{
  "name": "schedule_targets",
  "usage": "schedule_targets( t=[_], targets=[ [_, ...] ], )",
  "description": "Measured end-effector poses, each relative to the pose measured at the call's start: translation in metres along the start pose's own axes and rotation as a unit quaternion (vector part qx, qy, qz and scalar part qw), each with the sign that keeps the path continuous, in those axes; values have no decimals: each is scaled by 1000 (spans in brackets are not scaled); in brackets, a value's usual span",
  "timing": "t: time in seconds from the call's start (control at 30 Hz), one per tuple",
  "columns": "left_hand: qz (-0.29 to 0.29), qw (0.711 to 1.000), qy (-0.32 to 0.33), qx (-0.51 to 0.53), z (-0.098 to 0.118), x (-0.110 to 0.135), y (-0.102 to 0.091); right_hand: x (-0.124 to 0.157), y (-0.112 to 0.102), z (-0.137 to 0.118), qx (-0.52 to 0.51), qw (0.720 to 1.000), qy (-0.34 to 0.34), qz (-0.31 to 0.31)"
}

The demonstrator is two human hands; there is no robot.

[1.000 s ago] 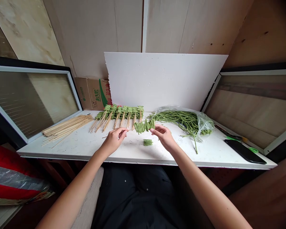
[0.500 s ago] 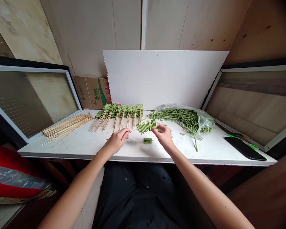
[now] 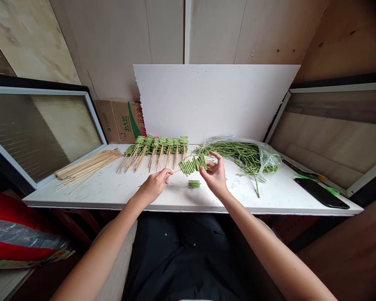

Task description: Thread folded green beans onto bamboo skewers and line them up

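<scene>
My left hand (image 3: 158, 182) is closed around the bare end of a thin bamboo skewer (image 3: 176, 171). Cut green bean pieces (image 3: 191, 165) are threaded side by side along that skewer, held above the table. At their right end, my right hand (image 3: 215, 174) has its thumb against the last pieces, with the index finger lifted and the other fingers curled behind. What lies behind those fingers is partly hidden. Below the skewer a small bundle of cut bean pieces (image 3: 194, 184) lies on the white table (image 3: 163, 200).
Finished bean skewers (image 3: 172, 145) are stacked at the back, sticks toward me. Loose bamboo skewers (image 3: 89, 164) lie at the left. Long green beans (image 3: 238, 151) spill from a clear plastic bag (image 3: 269, 159) at the right, near a black phone (image 3: 322, 193). A white board (image 3: 216, 102) stands behind.
The index finger of my right hand has lifted away from the bean pieces. My left hand and the skewer have stayed almost where they were.
</scene>
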State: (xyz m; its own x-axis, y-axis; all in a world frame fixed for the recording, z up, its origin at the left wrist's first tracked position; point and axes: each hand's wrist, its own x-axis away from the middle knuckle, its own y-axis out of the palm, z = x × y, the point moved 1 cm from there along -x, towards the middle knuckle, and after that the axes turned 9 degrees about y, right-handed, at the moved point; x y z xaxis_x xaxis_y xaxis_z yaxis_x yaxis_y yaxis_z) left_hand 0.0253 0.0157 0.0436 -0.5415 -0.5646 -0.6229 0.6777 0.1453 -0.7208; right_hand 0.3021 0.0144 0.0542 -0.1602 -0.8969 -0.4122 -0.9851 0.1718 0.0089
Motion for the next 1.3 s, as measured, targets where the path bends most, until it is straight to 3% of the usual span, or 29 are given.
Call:
schedule_targets(
  t=[0.2,0.33,0.43,0.63,0.9,1.17,1.3],
  targets=[
    [46,999,10,-2,7,-3,-1,6,-3,-21,27,997,-75,21],
    [117,992,41,-37,15,-6,0,8,-2,-24,37,996,-68,41],
    [140,986,61,-70,18,-6,1,7,0,-21,24,997,-56,39],
    [101,987,72,-98,19,-3,8,6,2,-18,20,997,-51,59],
    [95,990,63,-79,19,-1,17,7,-3,-10,78,986,-115,90],
    [92,995,1,-24,17,-3,16,1,-6,2,114,980,-140,79],
    [87,996,-29,-6,9,-2,17,-12,-20,9,146,979,-129,63]
  ],
)
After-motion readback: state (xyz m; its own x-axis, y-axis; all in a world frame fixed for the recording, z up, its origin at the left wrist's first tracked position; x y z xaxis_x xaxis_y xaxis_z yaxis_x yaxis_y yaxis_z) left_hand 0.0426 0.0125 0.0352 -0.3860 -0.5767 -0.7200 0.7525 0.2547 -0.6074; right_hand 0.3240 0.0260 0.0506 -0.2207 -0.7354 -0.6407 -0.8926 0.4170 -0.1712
